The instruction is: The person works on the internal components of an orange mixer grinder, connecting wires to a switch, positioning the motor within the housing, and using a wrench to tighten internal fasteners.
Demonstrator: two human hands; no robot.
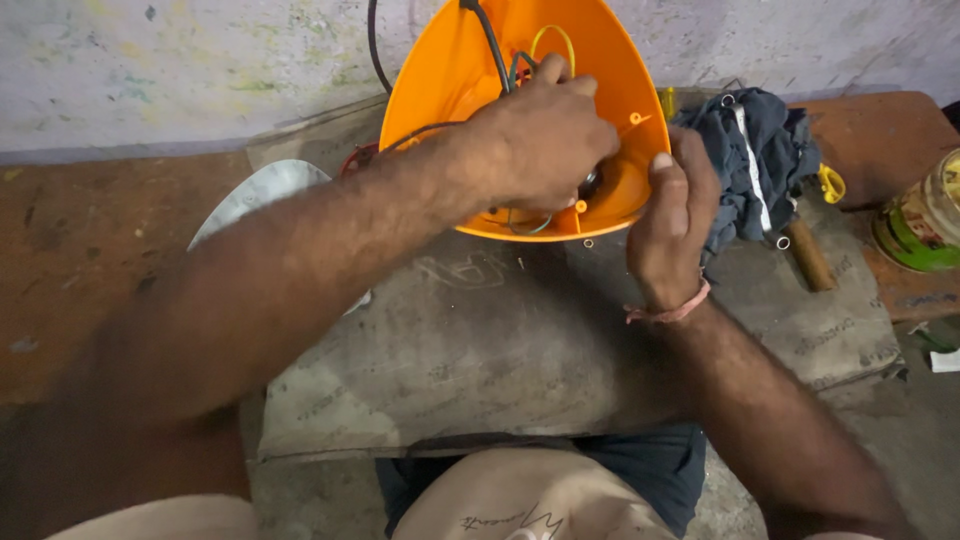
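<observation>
An orange plastic shell (445,75), rounded and open toward me, stands tilted on a grey stone slab (480,340). Black, green and yellow wires (505,50) run inside it. My left hand (540,140) reaches into the shell, its fingers closed around a small dark part near the bottom rim. My right hand (675,215) grips the shell's right edge, thumb pressed on the rim. A pink thread band circles my right wrist.
A dark blue crumpled cloth (765,150) lies right of the shell, next to a wooden-handled tool (808,255). A green and yellow jar (925,215) stands at the far right. A pale curved plate (255,195) lies at the left. A stained wall is behind.
</observation>
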